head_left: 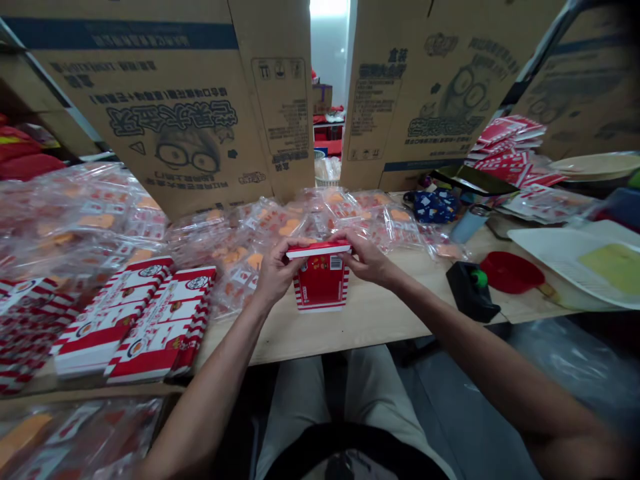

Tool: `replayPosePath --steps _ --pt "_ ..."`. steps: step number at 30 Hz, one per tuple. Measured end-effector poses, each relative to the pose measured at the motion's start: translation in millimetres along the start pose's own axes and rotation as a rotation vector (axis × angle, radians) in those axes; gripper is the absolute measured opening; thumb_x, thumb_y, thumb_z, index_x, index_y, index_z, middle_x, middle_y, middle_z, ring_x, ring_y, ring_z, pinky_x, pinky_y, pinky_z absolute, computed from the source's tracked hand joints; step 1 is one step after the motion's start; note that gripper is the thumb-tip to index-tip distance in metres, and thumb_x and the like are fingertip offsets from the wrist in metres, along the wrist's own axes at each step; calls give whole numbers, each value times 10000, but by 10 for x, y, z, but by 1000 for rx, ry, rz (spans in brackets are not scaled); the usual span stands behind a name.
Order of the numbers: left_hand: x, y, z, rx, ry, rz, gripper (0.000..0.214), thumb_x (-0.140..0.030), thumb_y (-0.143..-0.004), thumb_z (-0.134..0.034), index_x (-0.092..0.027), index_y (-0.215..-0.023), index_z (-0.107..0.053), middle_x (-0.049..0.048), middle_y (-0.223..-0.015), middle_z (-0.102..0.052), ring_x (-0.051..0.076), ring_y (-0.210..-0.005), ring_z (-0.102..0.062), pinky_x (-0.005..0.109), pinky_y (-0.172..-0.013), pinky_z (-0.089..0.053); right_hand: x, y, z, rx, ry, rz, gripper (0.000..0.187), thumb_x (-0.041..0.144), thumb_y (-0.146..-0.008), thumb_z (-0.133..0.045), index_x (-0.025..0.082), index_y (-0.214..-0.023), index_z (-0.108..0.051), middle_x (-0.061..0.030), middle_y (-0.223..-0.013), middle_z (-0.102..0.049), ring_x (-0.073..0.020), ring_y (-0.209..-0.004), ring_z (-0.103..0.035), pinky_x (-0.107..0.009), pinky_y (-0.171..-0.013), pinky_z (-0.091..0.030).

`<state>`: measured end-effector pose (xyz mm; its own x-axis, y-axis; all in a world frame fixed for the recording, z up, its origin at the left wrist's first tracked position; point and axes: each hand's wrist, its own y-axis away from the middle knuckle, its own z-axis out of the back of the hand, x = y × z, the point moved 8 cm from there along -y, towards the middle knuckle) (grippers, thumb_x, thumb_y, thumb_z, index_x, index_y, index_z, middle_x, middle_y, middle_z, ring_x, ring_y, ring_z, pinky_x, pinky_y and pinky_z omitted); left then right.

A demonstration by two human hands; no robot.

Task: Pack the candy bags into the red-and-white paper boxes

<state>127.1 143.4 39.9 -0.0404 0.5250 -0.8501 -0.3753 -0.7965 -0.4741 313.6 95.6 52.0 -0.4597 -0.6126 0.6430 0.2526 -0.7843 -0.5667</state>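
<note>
A small red-and-white striped carton (321, 283) stands upright on the table in front of me, its printed side with a barcode facing me. My left hand (277, 267) grips the top left corner, thumb in front and fingers behind. At the top right corner my right hand (364, 259) pinches the same carton. The white edge of its top flap shows between my hands. What is inside the carton is hidden. Just behind it, clear plastic packets with orange pieces (290, 227) lie in a heap.
Stacks of flat striped cartons (165, 320) lie left. Large cardboard boxes (190, 120) stand along the back. To the right are a black tape dispenser (470, 293), a red dish (513, 272), a white basket (555, 247) and a blue-grey bottle (470, 225). The table's front edge (300, 353) is near my legs.
</note>
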Motion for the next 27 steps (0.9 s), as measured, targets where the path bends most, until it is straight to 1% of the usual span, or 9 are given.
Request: replayPosePath --steps 3,6,8,11,16,19,22,25,27 --pt "92 11 -54 -7 74 21 353 -415 -852 -742 -185 -1107 -664 38 -961 -670 150 -773 -617 235 -682 -500 -36 67 -5 -28 28 11 312 153 -897 -515 214 -1194 -591 -63 -1049 -673 -189 -843 -612 -302 -729 -499" --pt "30 -1 -86 -19 96 0 535 -419 -851 -747 -217 -1298 -533 45 -1024 -647 157 -819 -627 245 -717 -523 32 64 26 -17 22 36 350 201 -918 -533 204 -1261 -606 -101 -1182 -679 -230 -1036 -629 -353 -858 -517" --pt "-50 -1 -114 -5 86 -30 622 -428 -850 -749 -236 -1363 -454 49 -1059 -622 158 -842 -628 250 -732 -536 87 32 32 47 51 7 364 254 -943 -540 198 -1292 -627 -113 -1225 -686 -235 -1069 -639 -366 -880 -518" --pt "-126 43 -189 37 50 -52 663 -467 -852 -744 -248 -1385 -418 63 -1126 -582 165 -896 -630 269 -783 -553 184 -13 57 118 162 -53 360 237 -972 -485 193 -1264 -691 -106 -1144 -736 -227 -988 -678 -355 -843 -512" --pt "-159 177 -181 -69 -20 -100 735 -572 -869 -694 -277 -1446 -346 75 -1124 -574 192 -937 -638 314 -823 -567 337 -36 120 95 242 -118 368 199 -981 -451 222 -1210 -738 -58 -1029 -778 -193 -829 -692 -289 -713 -472" --pt "-155 255 -178 -63 -26 -96 774 -579 -865 -696 -276 -1478 -332 87 -1140 -588 205 -948 -652 331 -834 -574 418 -20 99 121 268 -108 343 196 -986 -450 232 -1151 -750 -27 -936 -772 -161 -736 -658 -261 -653 -427" --pt "-171 336 -146 -87 -9 -77 634 -547 -928 -625 -251 -1447 -413 90 -1166 -615 203 -975 -660 324 -856 -569 520 5 55 144 304 -61 306 164 -969 -465 198 -1087 -745 -23 -835 -735 -145 -685 -613 -255 -631 -399" --pt "-197 414 -34 -259 -38 -49 405 -473 -1025 -470 -222 -1333 -550 85 -1192 -652 185 -1006 -652 310 -899 -542 610 32 16 117 331 -30 281 127 -953 -463 164 -1001 -738 -33 -779 -695 -143 -667 -577 -266 -637 -399" --pt "-240 451 28 -367 -82 -60 369 -455 -1031 -466 -212 -1272 -604 83 -1219 -661 179 -1012 -644 306 -915 -527 665 42 11 63 314 -10 278 111 -942 -464 172 -987 -732 -44 -820 -703 -154 -709 -591 -278 -675 -423"
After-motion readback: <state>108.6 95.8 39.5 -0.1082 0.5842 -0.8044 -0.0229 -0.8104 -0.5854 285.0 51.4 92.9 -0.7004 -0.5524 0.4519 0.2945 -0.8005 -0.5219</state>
